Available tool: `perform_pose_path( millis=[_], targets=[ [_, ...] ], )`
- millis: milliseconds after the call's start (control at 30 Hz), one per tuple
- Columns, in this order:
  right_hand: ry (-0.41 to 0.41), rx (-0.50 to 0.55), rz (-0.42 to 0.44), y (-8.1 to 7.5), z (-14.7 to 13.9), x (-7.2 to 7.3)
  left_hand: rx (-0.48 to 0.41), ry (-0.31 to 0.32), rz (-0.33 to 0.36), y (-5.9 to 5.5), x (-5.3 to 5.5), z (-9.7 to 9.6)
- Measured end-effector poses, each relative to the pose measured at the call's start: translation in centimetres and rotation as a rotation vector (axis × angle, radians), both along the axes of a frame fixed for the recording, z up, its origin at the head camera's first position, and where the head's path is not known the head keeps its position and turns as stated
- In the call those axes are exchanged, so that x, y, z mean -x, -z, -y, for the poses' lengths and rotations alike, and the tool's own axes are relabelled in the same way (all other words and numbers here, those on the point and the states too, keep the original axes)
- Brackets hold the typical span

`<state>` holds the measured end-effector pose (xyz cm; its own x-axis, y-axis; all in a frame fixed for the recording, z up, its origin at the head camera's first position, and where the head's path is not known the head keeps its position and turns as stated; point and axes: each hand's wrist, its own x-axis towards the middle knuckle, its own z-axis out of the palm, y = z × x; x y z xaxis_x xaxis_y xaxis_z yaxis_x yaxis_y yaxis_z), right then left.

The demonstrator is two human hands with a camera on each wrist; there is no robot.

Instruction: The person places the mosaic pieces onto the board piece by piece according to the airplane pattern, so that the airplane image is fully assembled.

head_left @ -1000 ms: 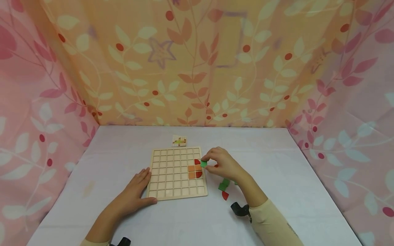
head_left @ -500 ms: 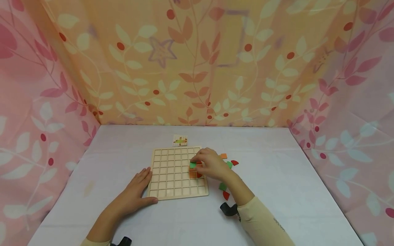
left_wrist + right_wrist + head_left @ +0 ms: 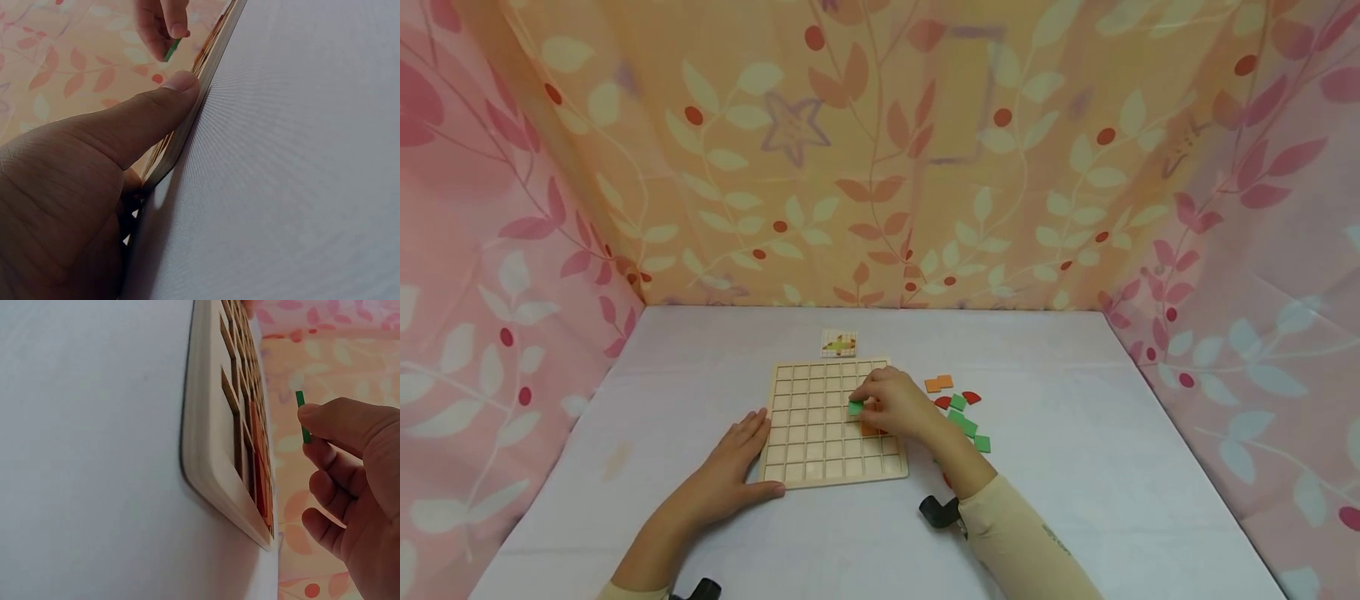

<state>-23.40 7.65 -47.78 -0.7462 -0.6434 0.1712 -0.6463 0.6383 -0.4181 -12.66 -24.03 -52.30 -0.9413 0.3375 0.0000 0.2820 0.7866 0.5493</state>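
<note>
My right hand point(image 3: 895, 404) is over the right part of a wooden grid board point(image 3: 808, 454). It pinches a thin green square tile point(image 3: 855, 408) between thumb and fingertips; the right wrist view shows that tile point(image 3: 302, 417) edge-on, above the board. Orange tiles point(image 3: 868, 429) lie in cells partly hidden by this hand, and a red piece point(image 3: 260, 487) is also seen in the board there. My left hand point(image 3: 722, 462) lies at the board's left side, fingers fairly straight along the edge. Its thumb point(image 3: 147, 115) rests on the front rim near the corner.
Right of the board lie loose pieces on the white cloth: orange squares point(image 3: 938, 383), red rounded pieces point(image 3: 972, 397) and several green squares point(image 3: 982, 444). A small pattern card point(image 3: 838, 342) lies behind the board. Floral curtains point(image 3: 880, 167) enclose the table at the back and sides.
My right hand has carried the green tile leftward from the board's right edge to over its inner cells, uncovering the loose pieces on the right. The left hand stays in place.
</note>
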Motion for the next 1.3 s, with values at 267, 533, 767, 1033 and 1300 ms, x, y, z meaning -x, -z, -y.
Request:
perform_pose_path(
  millis=[267,533,767,1033,1300],
  targets=[
    [0.030,-0.097,-0.022,1.2,0.6,0.6,0.005,0.005,0.003,0.4,0.0,-0.1],
    [0.006,-0.091,0.008,1.4,1.0,0.8,0.004,0.004,-0.004,0.2,0.1,0.0],
    [0.019,-0.124,0.009,1.7,1.4,0.9,0.015,0.005,0.004,0.3,0.2,0.0],
    [0.033,-0.136,0.007,1.4,1.5,0.9,0.027,0.004,-0.003,0.1,0.3,0.0],
    [0.028,-0.170,0.016,1.3,1.7,0.9,0.009,0.012,-0.017,0.1,0.1,0.1]
  ],
)
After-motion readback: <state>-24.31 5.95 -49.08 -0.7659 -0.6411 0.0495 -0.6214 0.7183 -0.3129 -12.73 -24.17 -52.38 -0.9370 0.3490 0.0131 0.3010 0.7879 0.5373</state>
